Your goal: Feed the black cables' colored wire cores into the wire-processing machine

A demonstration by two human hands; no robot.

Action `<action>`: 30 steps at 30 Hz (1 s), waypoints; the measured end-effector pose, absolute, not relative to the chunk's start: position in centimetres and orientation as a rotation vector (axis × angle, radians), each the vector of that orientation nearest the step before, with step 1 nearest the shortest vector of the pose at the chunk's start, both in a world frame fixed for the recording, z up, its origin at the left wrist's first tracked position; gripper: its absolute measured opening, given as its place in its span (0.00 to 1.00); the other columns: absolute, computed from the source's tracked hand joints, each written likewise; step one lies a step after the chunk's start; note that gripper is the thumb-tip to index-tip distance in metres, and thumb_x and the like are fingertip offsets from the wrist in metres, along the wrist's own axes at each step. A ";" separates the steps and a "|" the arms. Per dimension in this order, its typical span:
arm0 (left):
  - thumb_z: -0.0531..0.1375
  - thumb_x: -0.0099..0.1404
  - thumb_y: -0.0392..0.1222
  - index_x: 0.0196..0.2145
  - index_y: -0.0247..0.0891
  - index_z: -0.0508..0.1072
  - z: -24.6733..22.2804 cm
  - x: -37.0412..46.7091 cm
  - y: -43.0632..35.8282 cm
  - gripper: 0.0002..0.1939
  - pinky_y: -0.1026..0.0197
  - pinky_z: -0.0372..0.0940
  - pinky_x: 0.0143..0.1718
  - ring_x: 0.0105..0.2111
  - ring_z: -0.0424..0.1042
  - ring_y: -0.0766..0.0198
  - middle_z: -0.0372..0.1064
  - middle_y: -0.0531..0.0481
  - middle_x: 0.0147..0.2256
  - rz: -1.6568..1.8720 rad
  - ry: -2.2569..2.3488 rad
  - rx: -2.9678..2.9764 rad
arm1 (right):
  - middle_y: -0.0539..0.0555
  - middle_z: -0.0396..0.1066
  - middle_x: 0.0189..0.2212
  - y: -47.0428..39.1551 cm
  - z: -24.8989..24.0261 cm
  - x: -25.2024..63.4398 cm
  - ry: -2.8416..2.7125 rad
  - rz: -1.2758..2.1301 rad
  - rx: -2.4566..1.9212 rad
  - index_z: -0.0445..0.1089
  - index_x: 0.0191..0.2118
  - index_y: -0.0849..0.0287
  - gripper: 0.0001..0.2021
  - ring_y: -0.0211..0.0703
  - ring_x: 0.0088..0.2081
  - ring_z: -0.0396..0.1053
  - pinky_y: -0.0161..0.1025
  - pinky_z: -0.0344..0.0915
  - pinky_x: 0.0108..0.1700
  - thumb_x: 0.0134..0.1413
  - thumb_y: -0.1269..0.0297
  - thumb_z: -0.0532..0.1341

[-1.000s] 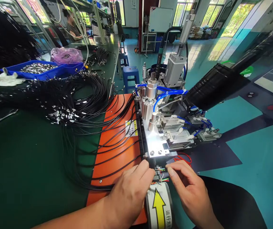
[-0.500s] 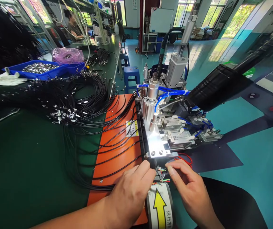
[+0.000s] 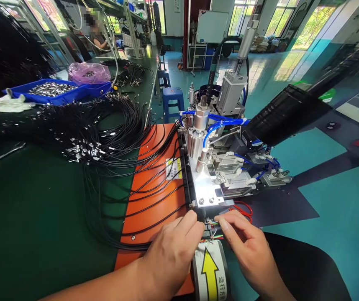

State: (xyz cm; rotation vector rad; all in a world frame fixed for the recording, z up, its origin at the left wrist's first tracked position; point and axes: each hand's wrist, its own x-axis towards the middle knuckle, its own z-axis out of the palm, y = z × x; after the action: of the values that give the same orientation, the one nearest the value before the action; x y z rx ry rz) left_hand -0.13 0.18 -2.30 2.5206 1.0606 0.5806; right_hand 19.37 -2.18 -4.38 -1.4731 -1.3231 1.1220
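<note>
My left hand (image 3: 178, 246) is closed at the near end of the machine, over the edge of the orange plate (image 3: 154, 184); black cables (image 3: 142, 246) run under it, and what its fingers press on is hidden. Just right of it, thin coloured wires (image 3: 213, 223) stick out from small dark holders (image 3: 208, 230). My right hand (image 3: 245, 242) has thumb and index finger pinched together at the tips of these wires; whether a wire is between them is too small to tell. Below both hands lies a white label with a yellow arrow (image 3: 210, 267).
The metal machine (image 3: 203, 184) with cylinders and blue tubes rises beyond my hands. A black tool arm (image 3: 286, 113) slants in from the right. Cable bundles (image 3: 119, 121), a blue tray (image 3: 50, 91) and a glove (image 3: 13, 102) lie left. A person (image 3: 99, 39) sits far back.
My right hand's fingertips have moved slightly left, closer to the coloured wires. My left hand has stayed in place.
</note>
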 end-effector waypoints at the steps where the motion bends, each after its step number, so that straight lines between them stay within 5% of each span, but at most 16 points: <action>1: 0.50 0.64 0.27 0.37 0.37 0.69 -2.3 -0.1 0.2 0.11 0.58 0.62 0.28 0.29 0.64 0.58 0.63 0.47 0.32 0.577 1.063 2.518 | 0.52 0.73 0.36 -2.2 -4.3 19.3 -1.330 1.126 -1.463 0.77 0.40 0.54 0.09 0.43 0.41 0.71 0.34 0.65 0.44 0.63 0.57 0.60; 12: 0.49 0.66 0.28 0.37 0.37 0.69 -2.4 -0.1 0.2 0.11 0.58 0.63 0.29 0.30 0.64 0.58 0.64 0.46 0.32 0.558 1.072 2.518 | 0.52 0.72 0.27 -1.3 -3.9 19.6 -1.204 1.257 -1.631 0.74 0.31 0.59 0.15 0.42 0.30 0.68 0.33 0.60 0.25 0.60 0.53 0.61; 21: 0.47 0.68 0.29 0.36 0.36 0.70 -2.4 -0.2 0.1 0.12 0.57 0.63 0.29 0.31 0.64 0.57 0.64 0.45 0.33 0.541 1.054 2.505 | 0.48 0.68 0.23 -1.2 -3.5 19.3 -1.081 1.429 -1.631 0.71 0.29 0.59 0.11 0.35 0.23 0.60 0.31 0.52 0.22 0.56 0.57 0.64; 30: 0.47 0.69 0.29 0.37 0.35 0.70 -2.5 -0.2 0.2 0.13 0.57 0.62 0.27 0.29 0.63 0.57 0.63 0.46 0.32 0.608 1.038 2.506 | 0.51 0.70 0.29 -1.7 -3.5 19.2 -1.214 1.295 -1.557 0.72 0.32 0.58 0.13 0.42 0.32 0.68 0.34 0.65 0.35 0.60 0.54 0.61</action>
State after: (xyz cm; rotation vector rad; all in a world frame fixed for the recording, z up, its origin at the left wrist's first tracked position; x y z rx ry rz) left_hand -0.20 0.19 -2.52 2.5056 1.0385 0.6084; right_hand 19.15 -1.68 -3.55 -1.5570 -1.2139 1.2950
